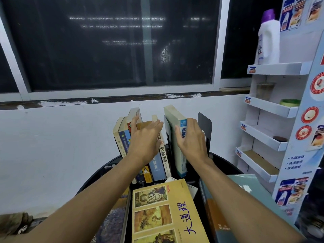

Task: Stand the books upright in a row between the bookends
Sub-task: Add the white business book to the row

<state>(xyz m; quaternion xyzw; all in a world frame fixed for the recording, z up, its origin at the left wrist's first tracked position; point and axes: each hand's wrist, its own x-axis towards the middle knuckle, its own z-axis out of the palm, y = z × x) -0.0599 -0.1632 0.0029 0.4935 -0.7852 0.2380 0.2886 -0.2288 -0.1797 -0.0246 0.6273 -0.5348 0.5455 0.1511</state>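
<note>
Several books (122, 137) stand leaning in a row on a round black table (98, 174). My left hand (145, 137) lies flat against their spines, fingers straight. To the right a thick white-and-blue book (175, 118) stands upright beside a dark metal bookend (206, 127). My right hand (191, 137) grips that book's spine, thumb on its left side. A narrow gap separates this book from the leaning row. A yellow book (168, 214) lies flat in front, and a teal and orange book (233, 204) lies flat at the right.
A white wall and a dark window rise right behind the table. A cardboard display shelf (270, 127) stands at the right, with a white bottle (268, 37) on top. A patterned book lies under my left forearm.
</note>
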